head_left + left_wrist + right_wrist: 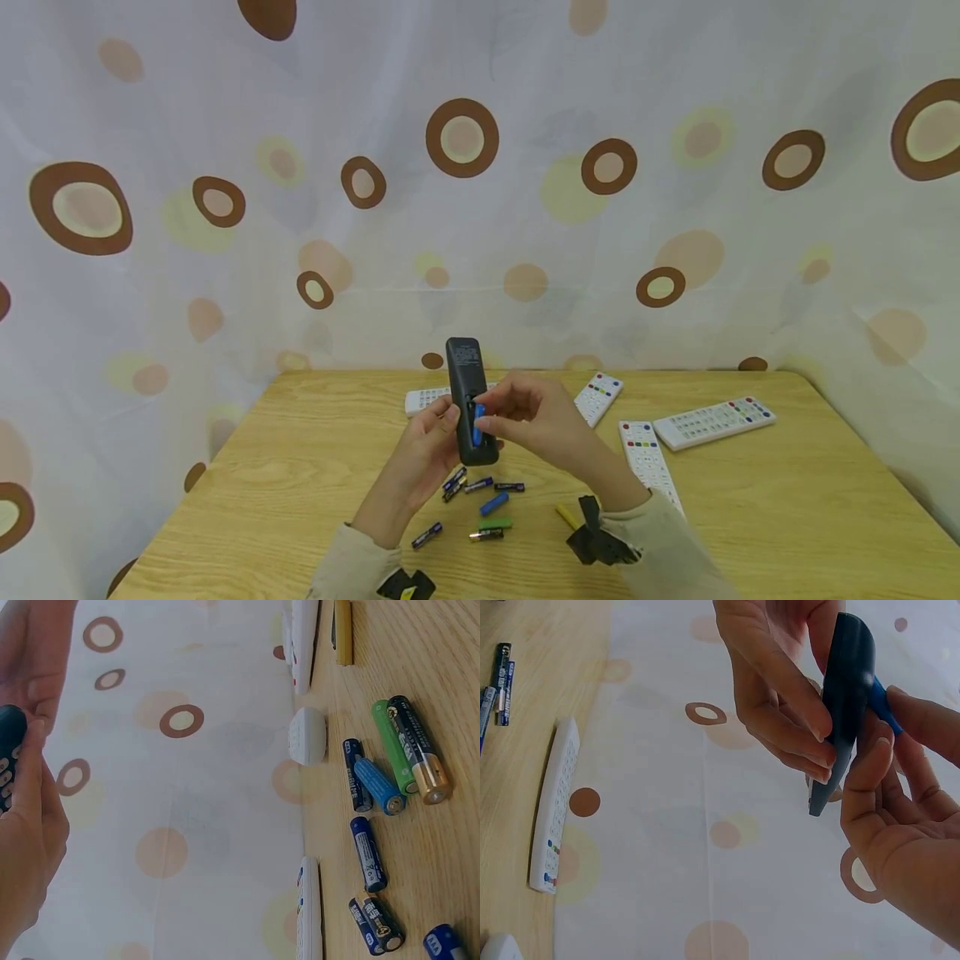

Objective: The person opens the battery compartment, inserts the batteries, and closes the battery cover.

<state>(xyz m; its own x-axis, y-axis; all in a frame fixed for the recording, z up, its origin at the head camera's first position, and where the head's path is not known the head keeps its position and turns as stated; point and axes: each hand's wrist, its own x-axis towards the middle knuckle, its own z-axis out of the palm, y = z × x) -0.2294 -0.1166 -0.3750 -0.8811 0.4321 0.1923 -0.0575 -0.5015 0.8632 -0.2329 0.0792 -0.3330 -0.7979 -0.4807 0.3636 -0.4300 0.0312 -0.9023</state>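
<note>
My left hand [420,450] grips a black remote control [466,367] above the table, its back with the printed label facing me. The lower back shows an open battery compartment. Between thumb and fingers, my right hand [551,427] pinches a blue battery [477,427] that lies along this compartment. Seen from the side in the right wrist view, the blue battery [883,709] stands out at an angle from the remote's back, one end against it. In the left wrist view only the remote's button side [9,754] shows, and the battery is hidden.
Below the hands lie several loose batteries: a light blue one [494,503], a green one [394,746], a black and gold one [420,754] and dark blue ones [427,535]. White remotes [715,422] lie behind and to the right. A yellow piece [567,516] is near the right sleeve.
</note>
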